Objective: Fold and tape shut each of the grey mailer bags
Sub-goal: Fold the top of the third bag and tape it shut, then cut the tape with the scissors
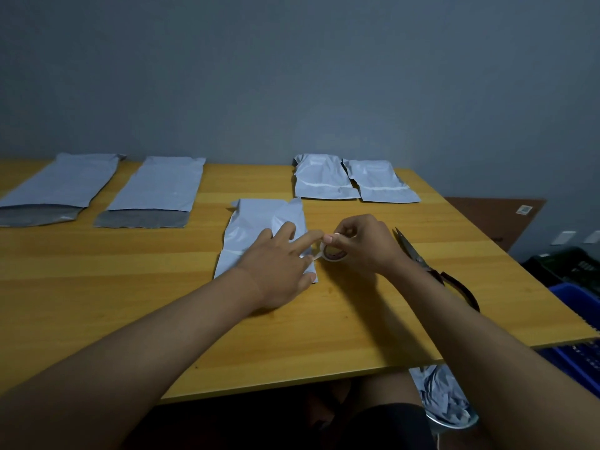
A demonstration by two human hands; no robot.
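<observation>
A folded grey mailer bag (256,225) lies at the middle of the wooden table (130,293). My left hand (276,267) presses flat on its near right part, fingers straight, index finger reaching toward the tape. My right hand (360,241) grips a small roll of clear tape (334,253) just right of the bag, thumb and fingers pinching at the roll's top. Two unfolded mailer bags (61,186) (156,193) with open flaps lie at the far left. Two folded, taped bags (321,178) (380,181) lie at the far right.
Scissors (431,267) with dark handles lie on the table right of my right hand. A blue crate (574,303) stands beyond the table's right edge. A bin with crumpled grey plastic (444,397) sits under the table's near edge. A grey wall rises behind the table.
</observation>
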